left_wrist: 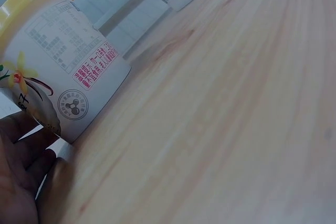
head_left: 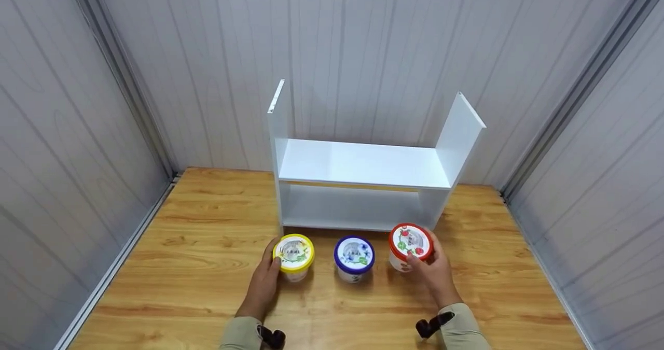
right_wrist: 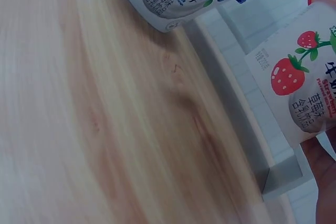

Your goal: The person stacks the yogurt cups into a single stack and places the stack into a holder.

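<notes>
A yellow-lidded yogurt cup (head_left: 294,254) stands upright on the wooden table, and my left hand (head_left: 265,279) holds it from its left side. In the left wrist view, the fingers (left_wrist: 37,145) lie against its lower wall. My right hand (head_left: 436,273) grips a red-lidded strawberry yogurt cup (right_wrist: 294,77), its thumb near the lid's rim. That cup is raised off the table and slightly tilted. Between the hands, a blue-lidded blueberry yogurt cup (head_left: 354,256) stands on the table, untouched.
Behind the cups stands a white two-level shelf (head_left: 363,166) with upright side panels. Its lower board (head_left: 353,207) sits close behind the cups. Pale panelled walls (head_left: 363,54) enclose the wooden table (head_left: 207,225) at the back and both sides.
</notes>
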A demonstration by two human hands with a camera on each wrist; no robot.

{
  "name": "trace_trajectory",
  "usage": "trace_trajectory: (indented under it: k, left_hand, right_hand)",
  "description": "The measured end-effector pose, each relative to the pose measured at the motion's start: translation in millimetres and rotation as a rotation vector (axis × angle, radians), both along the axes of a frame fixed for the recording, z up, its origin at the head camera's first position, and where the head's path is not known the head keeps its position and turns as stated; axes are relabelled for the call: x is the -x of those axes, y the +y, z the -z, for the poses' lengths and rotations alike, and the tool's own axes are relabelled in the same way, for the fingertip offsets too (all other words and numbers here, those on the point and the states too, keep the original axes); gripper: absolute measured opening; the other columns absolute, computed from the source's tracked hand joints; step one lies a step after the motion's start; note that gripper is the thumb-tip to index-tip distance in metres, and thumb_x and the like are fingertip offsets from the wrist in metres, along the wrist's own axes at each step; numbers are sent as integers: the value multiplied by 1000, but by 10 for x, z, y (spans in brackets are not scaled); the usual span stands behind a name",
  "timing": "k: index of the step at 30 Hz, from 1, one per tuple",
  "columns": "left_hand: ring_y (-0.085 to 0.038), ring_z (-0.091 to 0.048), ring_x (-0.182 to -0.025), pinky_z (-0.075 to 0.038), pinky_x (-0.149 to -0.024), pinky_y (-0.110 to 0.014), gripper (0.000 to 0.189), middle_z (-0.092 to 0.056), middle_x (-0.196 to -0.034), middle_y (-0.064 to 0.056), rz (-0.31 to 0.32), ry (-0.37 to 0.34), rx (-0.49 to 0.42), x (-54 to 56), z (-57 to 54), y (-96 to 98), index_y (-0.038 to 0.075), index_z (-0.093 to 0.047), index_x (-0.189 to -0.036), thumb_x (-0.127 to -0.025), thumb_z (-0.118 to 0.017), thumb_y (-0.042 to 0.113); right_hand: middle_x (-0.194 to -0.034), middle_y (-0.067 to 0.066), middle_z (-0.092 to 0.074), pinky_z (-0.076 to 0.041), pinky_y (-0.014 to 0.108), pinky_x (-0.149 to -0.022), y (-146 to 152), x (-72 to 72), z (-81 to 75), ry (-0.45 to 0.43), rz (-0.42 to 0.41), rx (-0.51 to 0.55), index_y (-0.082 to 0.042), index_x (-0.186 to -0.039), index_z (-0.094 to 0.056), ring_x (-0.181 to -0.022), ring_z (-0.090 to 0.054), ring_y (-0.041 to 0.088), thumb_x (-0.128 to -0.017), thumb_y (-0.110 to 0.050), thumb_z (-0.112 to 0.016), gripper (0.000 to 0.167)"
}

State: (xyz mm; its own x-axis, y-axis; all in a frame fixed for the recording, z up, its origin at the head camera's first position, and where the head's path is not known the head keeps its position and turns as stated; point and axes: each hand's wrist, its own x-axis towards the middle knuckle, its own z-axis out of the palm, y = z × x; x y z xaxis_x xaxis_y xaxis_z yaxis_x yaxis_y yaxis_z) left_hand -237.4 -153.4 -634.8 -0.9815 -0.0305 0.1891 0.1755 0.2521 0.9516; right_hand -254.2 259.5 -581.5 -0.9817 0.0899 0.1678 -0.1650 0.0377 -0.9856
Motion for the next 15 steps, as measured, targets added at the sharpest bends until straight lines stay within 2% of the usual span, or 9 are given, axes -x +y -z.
trace_trajectory:
  k: [7,12,15]
  left_hand:
    - [-35,-23,-151,-17,-121,-59,51,-31,-163,-11,19,29,-15,-4,-14,18,16,-28,-161,-111,-38,26]
    - [-37,-24,-150,-18,-121,-58,51,-30,-162,-17,37,15,-13,-129,-281,43,8,-27,-160,-111,-38,19]
    - [-38,-25,-149,-19,-121,-58,52,-31,-162,-17,43,19,-8,-183,-385,48,7,-28,-160,-111,-38,20]
  right_hand:
    - [-143,18,-48,-53,20,-92,-50,32,-80,32,-16,33,-9,-157,-35,-117,-56,14,-84,2,-75,84]
    - [-144,14,-48,-53,22,-93,-65,52,-158,8,-20,31,-13,-157,-35,-121,-54,19,-85,-2,-76,84]
    - [-145,11,-48,-53,22,-94,-76,64,-208,-12,-20,28,-16,-157,-35,-123,-51,23,-86,-4,-78,84]
